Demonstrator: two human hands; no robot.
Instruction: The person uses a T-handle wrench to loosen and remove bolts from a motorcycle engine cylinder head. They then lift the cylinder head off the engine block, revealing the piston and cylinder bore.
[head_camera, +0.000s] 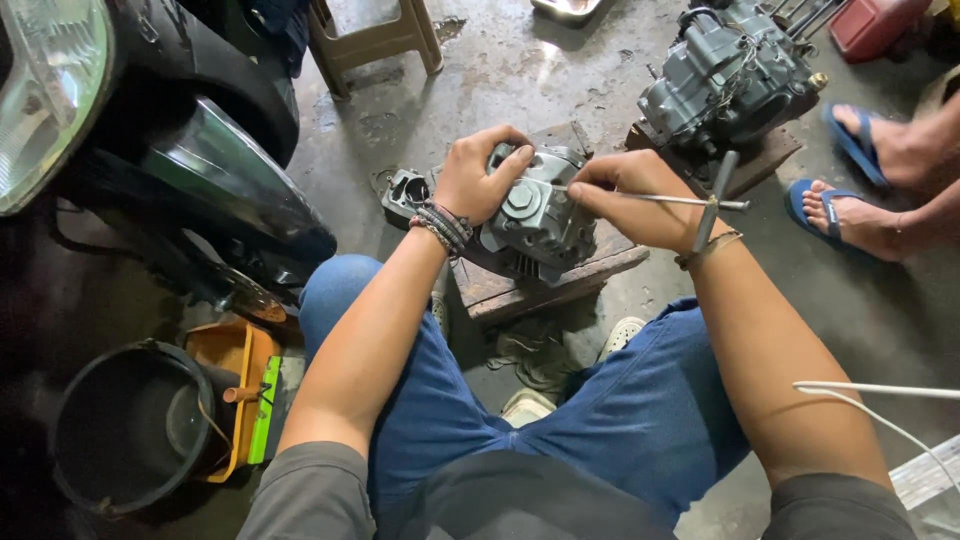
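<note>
- Left hand (478, 182): clenched over the top of a grey engine cylinder head (535, 222), which rests on a wooden block (560, 285) on the concrete floor (500, 70).
- Right hand (640, 195): grasping a T-handle wrench (700, 203); its tip at the head is hidden behind the fingers.
- Second engine (725, 75), cut off at the top edge, stands near a bystander's sandalled feet (850, 200).
- Motorcycle fender (230, 185) crowds the left; bare floor lies beyond the block.

Grey engine head (535, 215) in my hands, blue jeans (600, 420), orange tray (235, 355) w/ green bit, black bucket (125, 425).
</note>
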